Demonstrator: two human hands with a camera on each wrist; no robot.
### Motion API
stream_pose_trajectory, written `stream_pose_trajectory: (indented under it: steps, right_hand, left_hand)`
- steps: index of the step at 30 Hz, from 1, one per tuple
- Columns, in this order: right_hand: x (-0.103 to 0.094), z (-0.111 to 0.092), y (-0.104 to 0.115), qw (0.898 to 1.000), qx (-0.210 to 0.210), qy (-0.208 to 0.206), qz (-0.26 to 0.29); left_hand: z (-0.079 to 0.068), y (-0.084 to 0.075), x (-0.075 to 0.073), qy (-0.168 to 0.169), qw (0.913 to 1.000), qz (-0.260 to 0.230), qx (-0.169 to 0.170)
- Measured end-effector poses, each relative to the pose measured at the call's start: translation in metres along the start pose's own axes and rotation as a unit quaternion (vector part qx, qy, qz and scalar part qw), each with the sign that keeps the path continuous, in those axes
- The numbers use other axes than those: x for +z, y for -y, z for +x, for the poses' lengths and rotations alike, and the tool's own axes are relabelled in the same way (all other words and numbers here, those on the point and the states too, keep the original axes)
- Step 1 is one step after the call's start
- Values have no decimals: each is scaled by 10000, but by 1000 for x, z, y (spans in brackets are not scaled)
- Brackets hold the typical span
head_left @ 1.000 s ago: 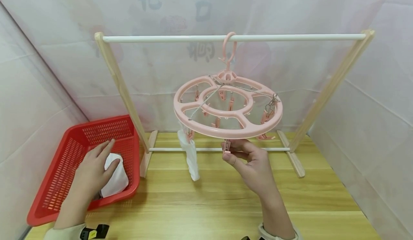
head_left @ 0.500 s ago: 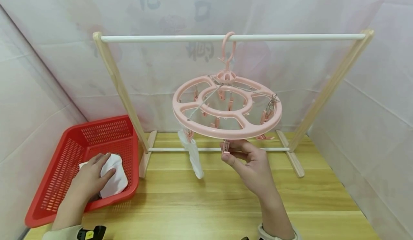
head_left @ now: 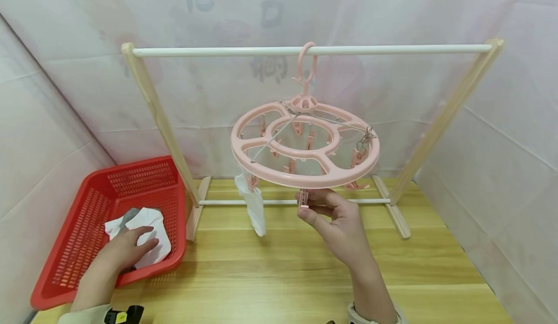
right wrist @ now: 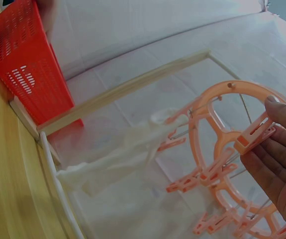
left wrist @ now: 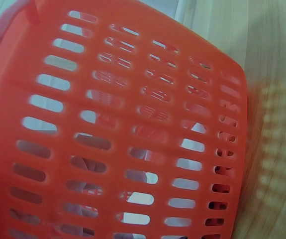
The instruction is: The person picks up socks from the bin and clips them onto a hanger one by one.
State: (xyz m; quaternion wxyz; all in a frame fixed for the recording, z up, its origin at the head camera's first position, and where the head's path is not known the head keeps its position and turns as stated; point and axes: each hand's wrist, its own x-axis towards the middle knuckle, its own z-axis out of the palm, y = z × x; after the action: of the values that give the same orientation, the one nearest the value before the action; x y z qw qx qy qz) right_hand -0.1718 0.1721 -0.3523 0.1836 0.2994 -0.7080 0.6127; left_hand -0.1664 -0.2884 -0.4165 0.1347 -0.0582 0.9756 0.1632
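Note:
My right hand [head_left: 337, 222] pinches a pink clothes peg [head_left: 303, 198] between thumb and fingers, below the front rim of a round pink peg hanger [head_left: 305, 181]. The right wrist view also shows this peg [right wrist: 254, 134] in the fingers. Left of it, a white sock [head_left: 255, 212] hangs from another peg [head_left: 253, 182]. My left hand [head_left: 123, 249] is inside the red basket [head_left: 172, 261], over white cloth items [head_left: 150, 220] with a grey patch [head_left: 129, 215]. Its thumb and fingers are apart. Only the basket's slotted wall [left wrist: 118, 109] shows in the left wrist view, hiding the hand.
The hanger hooks over the white top rail [head_left: 218, 52] of a wooden-legged rack [head_left: 159, 120]. A white lower bar [head_left: 279, 202] runs behind the right hand. Several other pegs [head_left: 358, 158] dangle around the hanger. Everything stands on a wood-grain table [head_left: 261, 275] between pale fabric walls.
My left hand has lowered into the basket onto the white cloth, its fingers bending more, and more cloth now shows. My right hand stays at the same peg. The hanging sock sways slightly.

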Motion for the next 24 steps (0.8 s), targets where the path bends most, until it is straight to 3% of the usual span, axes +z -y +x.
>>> stream_pose_trajectory:
  steps: [8, 13, 20, 24]
  right_hand:
    - [1, 1, 2, 10000, -3, 10, 7]
    - [1, 1, 3, 10000, -7, 1, -11]
    - [1, 0, 1, 10000, -14, -9, -32]
    - [1, 0, 1, 10000, -3, -20, -49]
  left_hand:
    - [0, 0, 1, 321, 9991, -61, -255]
    - [1, 0, 3, -14, 10000, -40, 10]
    - [3, 0, 5, -569, 9950, -370, 731]
    - [1, 1, 3, -366, 9963, -627, 466]
